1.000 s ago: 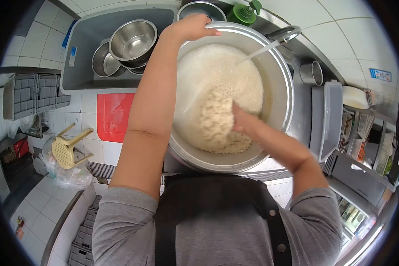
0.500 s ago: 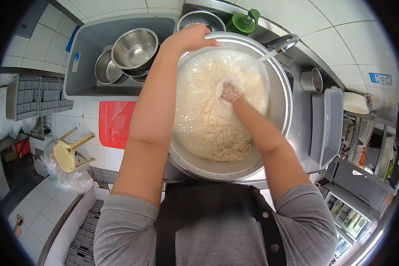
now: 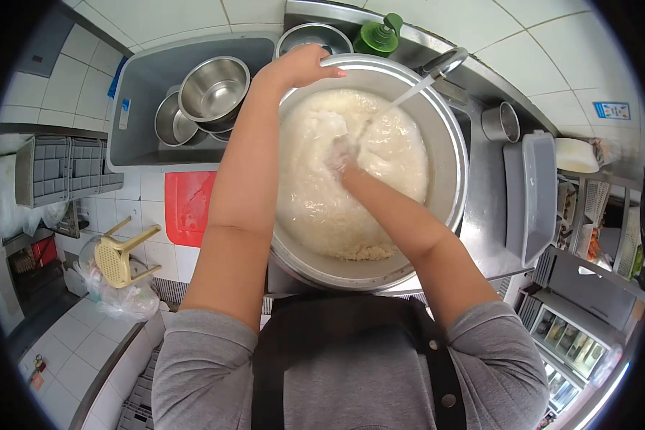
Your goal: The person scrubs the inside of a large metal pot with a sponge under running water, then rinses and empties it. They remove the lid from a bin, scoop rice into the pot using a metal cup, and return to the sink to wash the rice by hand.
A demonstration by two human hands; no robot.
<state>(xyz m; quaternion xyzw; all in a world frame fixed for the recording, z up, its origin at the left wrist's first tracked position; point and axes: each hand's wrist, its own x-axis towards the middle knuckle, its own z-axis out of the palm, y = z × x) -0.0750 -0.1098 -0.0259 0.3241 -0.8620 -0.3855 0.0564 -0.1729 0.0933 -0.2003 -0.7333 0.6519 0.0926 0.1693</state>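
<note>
A large round metal pot [image 3: 446, 154] holds cloudy white water [image 3: 394, 161] with rice [image 3: 369, 252] showing near its front side. My left hand [image 3: 308, 66] grips the pot's far-left rim, thumb over the edge and the other fingers mostly hidden outside. Near the middle of the pot, my right hand [image 3: 345, 153] is partly under the milky water and smeared by motion, so its fingers cannot be made out. From the faucet [image 3: 448, 61] a stream of water [image 3: 413, 90] runs into the pot.
Left of the pot is a grey bin [image 3: 143, 107] with steel pots [image 3: 215, 89]. Behind stand a steel bowl [image 3: 294, 36] and a green pump bottle [image 3: 377, 36]. A small steel container [image 3: 500, 123] and grey tub [image 3: 539, 193] are right. A red lid [image 3: 186, 208] lies left.
My right hand has swept left through the water. The rice mound that showed at the front is now mostly covered by cloudy water. My left hand keeps its hold on the rim.
</note>
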